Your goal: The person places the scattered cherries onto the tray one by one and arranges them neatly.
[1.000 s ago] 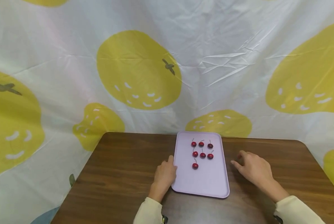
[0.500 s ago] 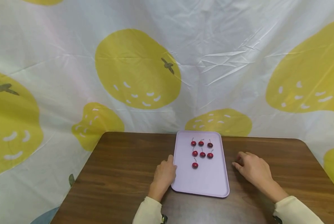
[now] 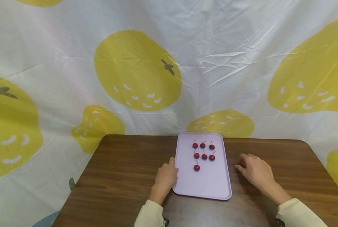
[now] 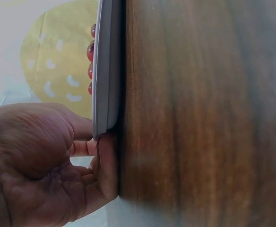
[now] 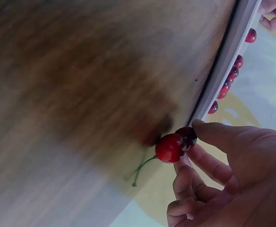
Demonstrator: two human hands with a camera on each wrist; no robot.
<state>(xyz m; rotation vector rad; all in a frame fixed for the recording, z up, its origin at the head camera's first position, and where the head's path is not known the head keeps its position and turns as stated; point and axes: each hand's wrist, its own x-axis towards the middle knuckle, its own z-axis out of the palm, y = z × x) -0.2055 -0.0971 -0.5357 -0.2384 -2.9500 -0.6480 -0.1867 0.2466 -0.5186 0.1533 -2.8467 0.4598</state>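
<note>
A pale lilac tray (image 3: 205, 186) lies on the brown table, bearing several red cherries (image 3: 204, 156) with stems, in two rows and a single one nearer. My left hand (image 3: 165, 175) grips the tray's left edge; in the left wrist view the thumb is at the rim and fingers curl beneath it. My right hand (image 3: 256, 171) is low over the table, right of the tray. The right wrist view shows it pinching a bright red cherry (image 5: 168, 149) with a green stem and a darker cherry (image 5: 188, 134) against it. These two are hidden in the head view.
The wooden table (image 3: 123, 176) extends to both sides of the tray. Behind it hangs a white curtain (image 3: 225, 37) printed with large yellow fruit, close to the table's back edge.
My right thumb and fingertips have shifted very slightly to the right since the first frame. The left hand, the tray and its cherries look unmoved; the head view has shifted a little.
</note>
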